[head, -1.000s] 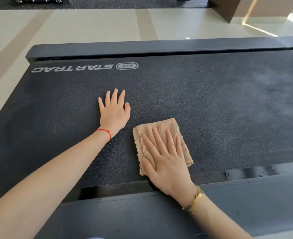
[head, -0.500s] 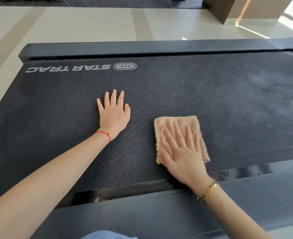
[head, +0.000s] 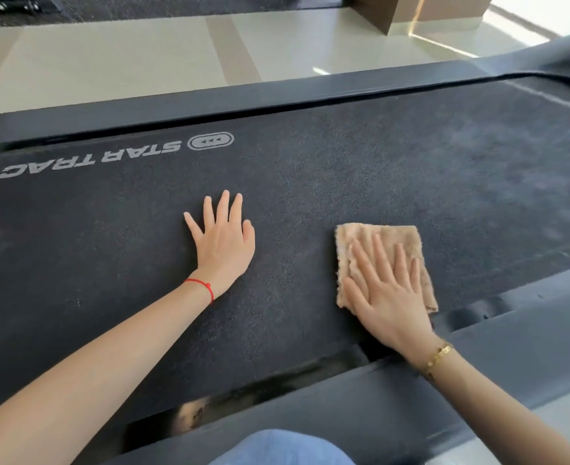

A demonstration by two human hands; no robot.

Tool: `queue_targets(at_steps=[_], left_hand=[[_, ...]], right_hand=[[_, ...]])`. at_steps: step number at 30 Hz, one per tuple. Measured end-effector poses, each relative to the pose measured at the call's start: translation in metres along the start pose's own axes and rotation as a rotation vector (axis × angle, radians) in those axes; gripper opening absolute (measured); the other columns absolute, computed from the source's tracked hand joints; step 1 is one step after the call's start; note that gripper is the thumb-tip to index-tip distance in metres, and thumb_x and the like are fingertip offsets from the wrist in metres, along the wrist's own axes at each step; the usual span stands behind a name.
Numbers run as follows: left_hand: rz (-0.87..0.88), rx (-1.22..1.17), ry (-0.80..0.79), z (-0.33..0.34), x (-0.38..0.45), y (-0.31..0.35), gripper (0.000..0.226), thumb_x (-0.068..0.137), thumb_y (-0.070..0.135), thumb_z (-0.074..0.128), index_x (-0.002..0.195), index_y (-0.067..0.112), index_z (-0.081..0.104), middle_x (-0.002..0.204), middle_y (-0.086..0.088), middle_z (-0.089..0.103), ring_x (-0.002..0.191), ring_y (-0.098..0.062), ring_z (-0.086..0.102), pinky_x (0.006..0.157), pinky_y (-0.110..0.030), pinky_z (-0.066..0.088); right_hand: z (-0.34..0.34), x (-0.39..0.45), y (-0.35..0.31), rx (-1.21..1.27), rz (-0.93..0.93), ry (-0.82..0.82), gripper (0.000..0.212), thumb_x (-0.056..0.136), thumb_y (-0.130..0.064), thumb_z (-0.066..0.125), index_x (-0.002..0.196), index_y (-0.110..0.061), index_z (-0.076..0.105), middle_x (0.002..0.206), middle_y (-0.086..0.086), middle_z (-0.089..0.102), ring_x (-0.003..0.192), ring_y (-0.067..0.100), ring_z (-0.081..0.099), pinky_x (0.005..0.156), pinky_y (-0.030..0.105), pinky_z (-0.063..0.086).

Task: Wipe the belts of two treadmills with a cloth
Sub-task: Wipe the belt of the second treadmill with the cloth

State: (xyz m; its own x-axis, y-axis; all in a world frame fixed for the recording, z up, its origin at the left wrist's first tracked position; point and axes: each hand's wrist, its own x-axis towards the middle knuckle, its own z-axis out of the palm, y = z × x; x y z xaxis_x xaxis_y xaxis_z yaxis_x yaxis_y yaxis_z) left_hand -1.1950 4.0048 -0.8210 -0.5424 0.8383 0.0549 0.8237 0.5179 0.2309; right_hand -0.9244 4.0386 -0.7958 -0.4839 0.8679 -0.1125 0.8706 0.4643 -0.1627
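A black treadmill belt (head: 377, 169) with white "STAR TRAC" lettering fills most of the head view. A folded beige cloth (head: 384, 236) lies flat on the belt near its front edge, right of centre. My right hand (head: 387, 293) presses on the cloth with straight, spread fingers and covers its lower half. My left hand (head: 223, 243) rests flat on the bare belt to the left of the cloth, fingers straight, a red string at the wrist.
Dark grey side rails run along the far edge (head: 209, 102) and the near edge (head: 528, 330) of the belt. Pale tiled floor (head: 125, 62) lies beyond, with another dark mat at the top left. A blue-clad knee (head: 283, 448) shows at the bottom.
My right hand has slid the cloth to the right along the belt's front edge. My left hand has stayed flat in the same spot.
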Motion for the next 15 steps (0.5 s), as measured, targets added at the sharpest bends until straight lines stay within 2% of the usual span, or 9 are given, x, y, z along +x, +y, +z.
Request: queue_targets(at_steps=[4, 7, 10, 13, 15], left_hand=[[0.030, -0.041, 0.018, 0.010, 0.016, 0.037, 0.056, 0.105, 0.035, 0.027, 0.158, 0.024, 0.014, 0.166, 0.001, 0.009, 0.153, -0.028, 0.001, 0.117, -0.065, 0.000], [-0.011, -0.048, 0.029, 0.017, 0.030, 0.057, 0.056, 0.105, 0.036, 0.026, 0.158, 0.024, 0.015, 0.166, 0.001, 0.010, 0.153, -0.029, 0.002, 0.117, -0.066, 0.000], [-0.045, -0.018, 0.037, 0.024, 0.039, 0.067, 0.056, 0.104, 0.037, 0.026, 0.158, 0.024, 0.015, 0.166, 0.001, 0.010, 0.152, -0.030, 0.002, 0.116, -0.067, -0.001], [-0.062, -0.007, 0.051, 0.029, 0.044, 0.069, 0.057, 0.104, 0.039, 0.025, 0.158, 0.025, 0.014, 0.166, 0.000, 0.010, 0.152, -0.029, 0.002, 0.117, -0.066, -0.001], [-0.072, 0.015, 0.069, 0.032, 0.044, 0.068, 0.058, 0.103, 0.041, 0.023, 0.158, 0.026, 0.013, 0.166, 0.001, 0.010, 0.153, -0.027, 0.002, 0.118, -0.064, 0.000]], right_hand=[[0.005, -0.005, 0.006, 0.005, -0.214, 0.005, 0.064, 0.093, -0.066, 0.009, 0.152, -0.048, -0.009, 0.161, -0.019, -0.017, 0.148, 0.020, -0.026, 0.119, 0.040, -0.018], [0.003, 0.019, 0.029, 0.001, -0.295, 0.020, 0.064, 0.092, -0.068, 0.010, 0.152, -0.049, 0.000, 0.162, -0.020, -0.011, 0.150, 0.017, -0.020, 0.118, 0.035, -0.020], [-0.004, 0.081, 0.054, 0.007, -0.205, 0.047, 0.062, 0.094, -0.065, 0.014, 0.153, -0.050, 0.000, 0.161, -0.020, -0.012, 0.150, 0.020, -0.017, 0.120, 0.040, -0.016], [-0.012, 0.152, 0.055, 0.044, -0.064, 0.008, 0.062, 0.098, -0.060, 0.019, 0.154, -0.046, -0.002, 0.163, -0.014, -0.013, 0.150, 0.026, -0.016, 0.120, 0.049, -0.014], [-0.007, 0.174, 0.034, 0.030, -0.091, 0.008, 0.062, 0.099, -0.059, 0.019, 0.155, -0.042, -0.002, 0.164, -0.008, -0.012, 0.150, 0.032, -0.015, 0.119, 0.054, -0.012]])
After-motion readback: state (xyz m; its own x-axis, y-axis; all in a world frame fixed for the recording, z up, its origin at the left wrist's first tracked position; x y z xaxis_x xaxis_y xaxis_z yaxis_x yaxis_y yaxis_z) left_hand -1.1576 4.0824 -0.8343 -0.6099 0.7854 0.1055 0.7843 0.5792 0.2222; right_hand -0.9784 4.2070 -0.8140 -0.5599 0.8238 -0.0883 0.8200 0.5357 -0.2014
